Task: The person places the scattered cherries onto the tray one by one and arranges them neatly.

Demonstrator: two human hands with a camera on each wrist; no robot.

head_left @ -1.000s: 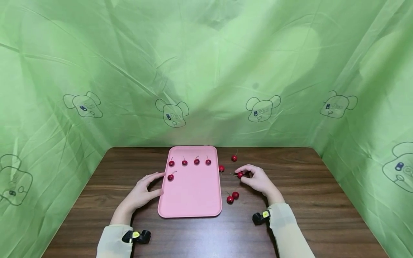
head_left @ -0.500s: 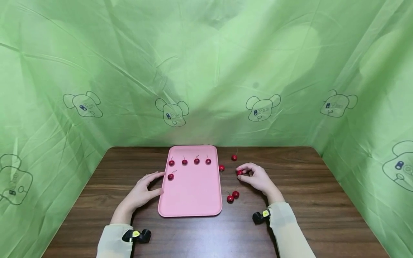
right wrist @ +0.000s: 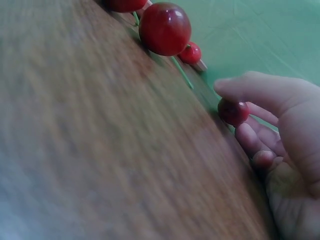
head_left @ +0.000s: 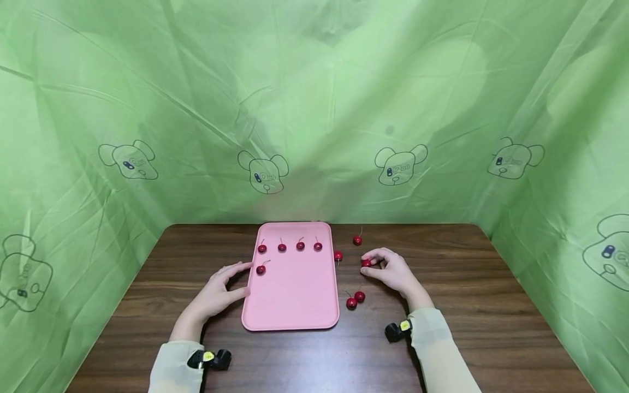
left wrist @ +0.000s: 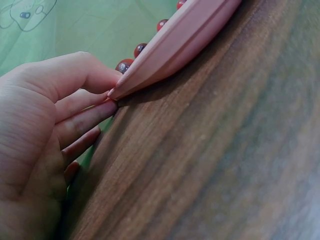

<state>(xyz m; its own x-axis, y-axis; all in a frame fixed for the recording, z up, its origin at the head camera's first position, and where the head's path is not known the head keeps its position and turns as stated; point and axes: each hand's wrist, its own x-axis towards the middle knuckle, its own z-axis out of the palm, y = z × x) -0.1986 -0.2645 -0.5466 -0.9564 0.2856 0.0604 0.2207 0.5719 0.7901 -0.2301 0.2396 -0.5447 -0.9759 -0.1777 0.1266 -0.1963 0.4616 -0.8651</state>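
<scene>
The right hand (head_left: 393,273) rests on the table (head_left: 467,284) to the right of the pink tray (head_left: 295,300), its thumb and fingers curled round a cherry (head_left: 366,263) that it pinches at the fingertips. The right wrist view shows that cherry (right wrist: 233,112) caught between the thumb tip and a finger, low over the wood; whether it touches the table is hard to tell there.

The left hand (head_left: 216,292) lies against the tray's left edge, fingers loosely straight and holding nothing; the left wrist view shows the thumb on the rim and the fingers (left wrist: 85,122) tucked at its lower edge.

On the tray sit 5 cherries: 4 in a row (head_left: 290,247) near the far end and 1 (head_left: 261,269) below the row's left end. On the table right of the tray lie 4 more: 1 just beside the tray's edge (head_left: 338,255), 1 farther back (head_left: 357,240), and a pair (head_left: 355,300) touching each other nearer the person.
</scene>
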